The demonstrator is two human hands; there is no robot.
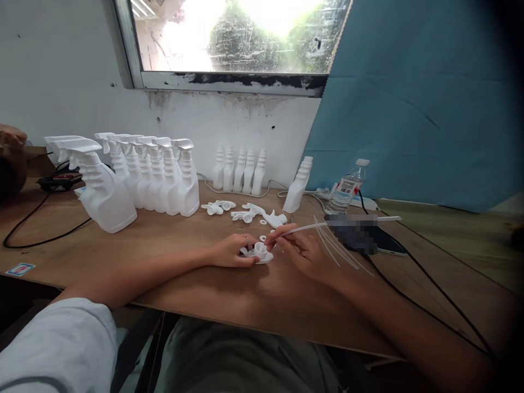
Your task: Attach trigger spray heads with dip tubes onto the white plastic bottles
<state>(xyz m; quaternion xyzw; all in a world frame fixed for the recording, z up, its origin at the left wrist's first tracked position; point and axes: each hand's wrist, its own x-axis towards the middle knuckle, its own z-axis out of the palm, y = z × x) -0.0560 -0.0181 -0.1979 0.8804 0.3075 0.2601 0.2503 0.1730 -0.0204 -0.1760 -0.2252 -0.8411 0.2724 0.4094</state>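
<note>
My left hand [235, 251], with a ring on one finger, grips a white spray trigger head [261, 251] low over the table, its round collar facing up. Close by on the right, my right hand [301, 248] pinches a thin translucent plastic tube [311, 225] near one end; the tube's long part stretches off to the right. The fingertips of my right hand are beside the collar; whether the tube's tip touches it I cannot tell. Just beyond my hands lie several loose trigger heads [244, 215] and small white ring washers [262, 238].
Spray bottles with trigger heads [186, 180] stand at the left, headless bottles [241, 170] along the wall, and one bottle [298, 185] apart. More tubes [335, 245], a water bottle [347, 188], a phone [388, 243] and a black cable [429, 305] are at the right.
</note>
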